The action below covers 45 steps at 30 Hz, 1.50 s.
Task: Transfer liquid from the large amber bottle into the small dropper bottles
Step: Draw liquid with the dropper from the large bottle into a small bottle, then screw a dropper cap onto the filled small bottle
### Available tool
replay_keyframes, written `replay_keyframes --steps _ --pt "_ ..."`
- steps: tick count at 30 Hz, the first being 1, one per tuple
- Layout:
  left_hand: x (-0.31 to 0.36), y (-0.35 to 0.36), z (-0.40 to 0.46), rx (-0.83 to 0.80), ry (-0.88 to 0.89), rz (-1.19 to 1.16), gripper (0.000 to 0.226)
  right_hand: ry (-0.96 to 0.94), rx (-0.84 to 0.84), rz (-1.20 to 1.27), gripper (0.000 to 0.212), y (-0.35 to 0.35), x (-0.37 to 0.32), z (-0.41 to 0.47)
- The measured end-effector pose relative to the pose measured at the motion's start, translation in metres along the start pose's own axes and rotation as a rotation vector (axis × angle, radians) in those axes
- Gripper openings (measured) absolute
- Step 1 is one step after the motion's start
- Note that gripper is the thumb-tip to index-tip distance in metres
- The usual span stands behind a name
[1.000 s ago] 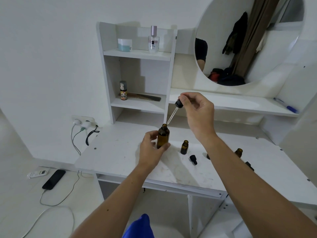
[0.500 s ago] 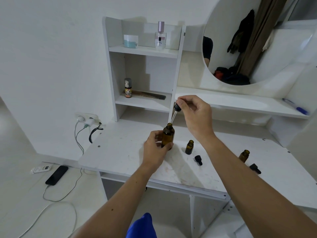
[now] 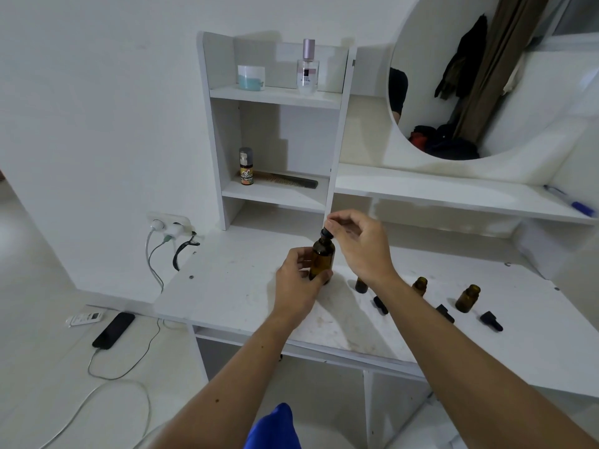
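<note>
Big amber bottle [image 3: 322,260] stands upright on white desk [image 3: 227,286], no label seen. Left hand [image 3: 299,283] wraps round its body. Right hand [image 3: 359,244] pinches black dropper cap [image 3: 326,234] sitting at bottle mouth. Three small amber bottles [image 3: 467,298] stand open to right, black dropper caps [image 3: 491,321] lying beside them. Shelf bottle [image 3: 246,166] has orange label, words too blurry to read.

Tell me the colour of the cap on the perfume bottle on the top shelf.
Pale pink-mauve, on the clear perfume bottle; the head view shows it.
</note>
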<state>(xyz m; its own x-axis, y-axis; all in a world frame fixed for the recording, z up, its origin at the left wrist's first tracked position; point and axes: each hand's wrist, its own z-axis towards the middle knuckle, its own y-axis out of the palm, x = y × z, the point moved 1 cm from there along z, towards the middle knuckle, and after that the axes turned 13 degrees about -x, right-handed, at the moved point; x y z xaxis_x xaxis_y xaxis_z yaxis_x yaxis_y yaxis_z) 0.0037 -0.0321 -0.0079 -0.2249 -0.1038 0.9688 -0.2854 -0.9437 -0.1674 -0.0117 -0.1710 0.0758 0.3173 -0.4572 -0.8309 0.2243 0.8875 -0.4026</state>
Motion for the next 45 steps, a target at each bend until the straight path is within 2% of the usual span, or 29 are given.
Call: replay_keyframes --steps 6,14,21,26,33,40,45 --pt "-0.003 0.002 0.001 0.01 0.003 0.017 0.053 0.021 0.021 0.01 0.016 -0.004 0.004 -0.005" --pt "-0.003 0.006 -0.008 0.063 -0.002 0.078 0.068 0.035 0.06 0.019 0.014 -0.022 0.009 -0.036" --pt "0.006 0.013 -0.028 0.146 0.033 0.121 0.053 0.031 0.158 -0.152 0.017 -0.046 0.032 -0.091" --pt "0.009 0.03 -0.043 0.031 0.095 0.201 0.038 0.145 0.163 -0.297 0.022 -0.047 0.06 -0.121" --pt "0.013 0.052 -0.035 -0.141 0.067 0.232 0.052 0.284 0.124 -0.411 0.037 -0.039 0.076 -0.124" --pt "0.014 0.061 -0.018 -0.171 0.034 0.209 0.052 0.298 0.129 -0.414 0.021 -0.04 0.08 -0.128" --pt "0.014 0.066 -0.011 -0.165 0.046 0.214 0.045 0.287 0.186 -0.28 0.009 -0.045 0.074 -0.133"
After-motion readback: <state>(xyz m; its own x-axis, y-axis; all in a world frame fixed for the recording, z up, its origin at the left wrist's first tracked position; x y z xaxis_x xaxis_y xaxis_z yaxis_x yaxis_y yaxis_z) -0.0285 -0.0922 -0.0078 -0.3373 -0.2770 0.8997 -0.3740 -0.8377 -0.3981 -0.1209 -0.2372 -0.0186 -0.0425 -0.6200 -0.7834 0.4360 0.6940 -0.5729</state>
